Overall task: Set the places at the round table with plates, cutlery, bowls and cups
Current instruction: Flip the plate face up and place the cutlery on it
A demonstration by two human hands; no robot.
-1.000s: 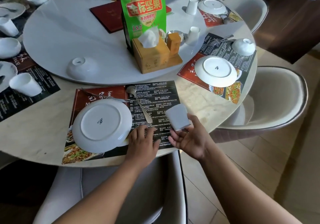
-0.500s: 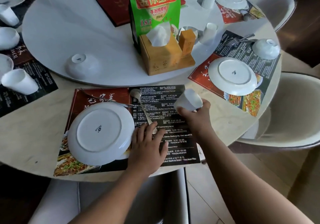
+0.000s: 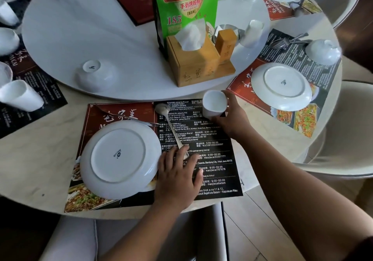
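Placemat printed "maojiacai1234", "Surabaya Barat" | left hand spread flat on it, fingertips on spoon handle | plate upside down beside hand | right hand grips tilted white cup at placemat's far-right corner | green bag reads "185"

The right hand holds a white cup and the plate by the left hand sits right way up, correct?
Not quite: the head view shows the plate upside down, foot ring and mark facing up. The right hand does hold the white cup.
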